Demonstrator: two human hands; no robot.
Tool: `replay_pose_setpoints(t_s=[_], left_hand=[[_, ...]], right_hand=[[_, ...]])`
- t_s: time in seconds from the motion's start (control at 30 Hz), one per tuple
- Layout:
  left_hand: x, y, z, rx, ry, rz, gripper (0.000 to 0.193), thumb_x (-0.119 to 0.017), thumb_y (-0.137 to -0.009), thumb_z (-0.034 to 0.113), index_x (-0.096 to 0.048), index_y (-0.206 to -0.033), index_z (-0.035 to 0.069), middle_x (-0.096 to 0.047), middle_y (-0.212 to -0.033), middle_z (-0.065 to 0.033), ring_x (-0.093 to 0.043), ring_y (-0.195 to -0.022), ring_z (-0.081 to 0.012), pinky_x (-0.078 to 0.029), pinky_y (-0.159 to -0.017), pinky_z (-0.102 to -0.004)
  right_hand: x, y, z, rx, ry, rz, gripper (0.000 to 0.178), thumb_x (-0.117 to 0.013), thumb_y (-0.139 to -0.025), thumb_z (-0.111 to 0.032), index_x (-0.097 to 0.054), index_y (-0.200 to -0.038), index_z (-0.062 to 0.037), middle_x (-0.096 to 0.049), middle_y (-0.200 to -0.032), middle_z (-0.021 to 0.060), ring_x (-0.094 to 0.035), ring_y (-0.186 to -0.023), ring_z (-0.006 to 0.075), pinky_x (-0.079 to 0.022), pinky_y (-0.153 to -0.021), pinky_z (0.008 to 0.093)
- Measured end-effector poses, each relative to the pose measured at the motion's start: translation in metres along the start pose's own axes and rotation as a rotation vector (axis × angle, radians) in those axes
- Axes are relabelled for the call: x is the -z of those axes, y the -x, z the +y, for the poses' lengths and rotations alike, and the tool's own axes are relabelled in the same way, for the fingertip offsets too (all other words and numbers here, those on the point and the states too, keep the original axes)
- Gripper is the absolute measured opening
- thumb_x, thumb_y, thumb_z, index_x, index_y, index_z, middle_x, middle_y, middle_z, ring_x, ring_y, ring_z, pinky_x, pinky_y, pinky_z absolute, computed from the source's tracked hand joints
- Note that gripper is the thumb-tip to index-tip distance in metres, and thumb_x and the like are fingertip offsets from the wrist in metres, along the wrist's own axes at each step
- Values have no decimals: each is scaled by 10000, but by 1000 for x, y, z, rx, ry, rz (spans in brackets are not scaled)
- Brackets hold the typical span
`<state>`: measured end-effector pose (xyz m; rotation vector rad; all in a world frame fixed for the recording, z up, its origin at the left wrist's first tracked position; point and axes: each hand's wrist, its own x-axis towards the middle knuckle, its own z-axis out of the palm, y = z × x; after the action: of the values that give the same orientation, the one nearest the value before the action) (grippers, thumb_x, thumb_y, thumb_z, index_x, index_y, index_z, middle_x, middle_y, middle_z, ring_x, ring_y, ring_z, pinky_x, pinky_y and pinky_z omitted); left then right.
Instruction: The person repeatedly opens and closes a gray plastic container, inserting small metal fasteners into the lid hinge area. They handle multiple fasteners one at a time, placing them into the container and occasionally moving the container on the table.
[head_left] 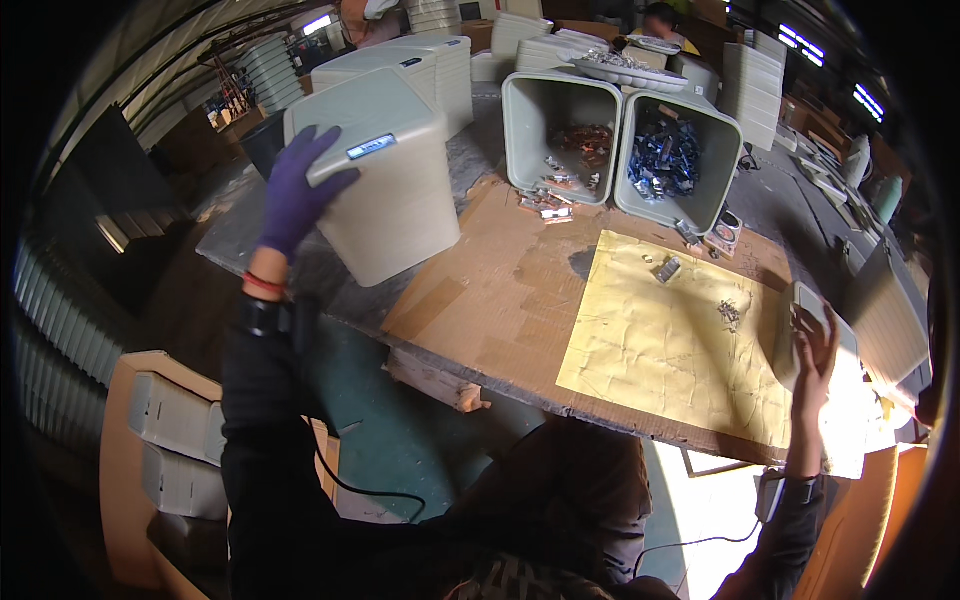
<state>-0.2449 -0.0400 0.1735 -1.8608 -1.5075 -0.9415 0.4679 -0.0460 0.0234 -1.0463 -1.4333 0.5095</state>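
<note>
My left hand (300, 187), in a purple glove, lies on the left edge of a pale grey lidded bin (395, 225). Its fingers spread over the lid (365, 105), beside a small blue-and-silver badge (371, 147). That bin stands at the table's left edge. My bare right hand (816, 350) is at the table's right side, fingers stretched upward against a pale grey piece (786, 345), perhaps a lid. To its left lies a yellow paper sheet (640, 345) bearing a small pile of metal bits (730, 315) and a small grey block (668, 268).
Two bins lie on their sides at the back, holding copper-coloured parts (588, 145) and blue-wrapped parts (665, 160). Cardboard (490, 270) covers the tabletop. More bins (445, 80) stand behind. A carton of grey pieces (180, 420) sits lower left. Another person (662, 25) is at the far side.
</note>
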Motion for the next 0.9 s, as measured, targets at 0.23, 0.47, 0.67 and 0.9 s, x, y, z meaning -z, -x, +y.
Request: replay_pose_setpoints(t_s=[0.23,0.47,0.67,0.9], left_hand=[[0,10,-35,99,13,-95,619,-852,-830,319,-648,-1378,118,-579,-1433,-223,-471,-1422,-356,-429,-1116,-432],[-1,-13,-29,-6,-438,-199,652,-766,-914,366,-552,-1446,55,-482,-1478,-289,-468,-1358,-477,-423,-1120,-505],[-25,6,78,-334,-149,192,550,-657,-978,299,-526,-1475,101,-455,-1534,-216,-441,-1409,-412,-389,-1150,-506],[-76,25,228,-333,1240,-603,893,-825,-815,89,-339,-1558,-7,-360,-1604,-215,-388,-1460,-352,-346,-1181,-455]], right_hand=[[209,-7,102,1,824,171,443,-598,-1005,-137,-512,-1428,-37,-597,-1375,129,-567,-1287,263,-444,-1103,407],[320,38,174,-202,292,105,418,-495,-1046,-268,-573,-1385,-36,-607,-1294,116,-581,-1165,225,-440,-1044,353],[241,-34,110,-168,649,631,426,-752,-876,-132,-641,-1283,-71,-744,-972,120,-704,-838,187,-561,-722,297],[-1,-25,-67,33,277,-216,391,-604,-978,57,-534,-1354,-27,-738,-1142,201,-714,-1044,214,-598,-887,336]])
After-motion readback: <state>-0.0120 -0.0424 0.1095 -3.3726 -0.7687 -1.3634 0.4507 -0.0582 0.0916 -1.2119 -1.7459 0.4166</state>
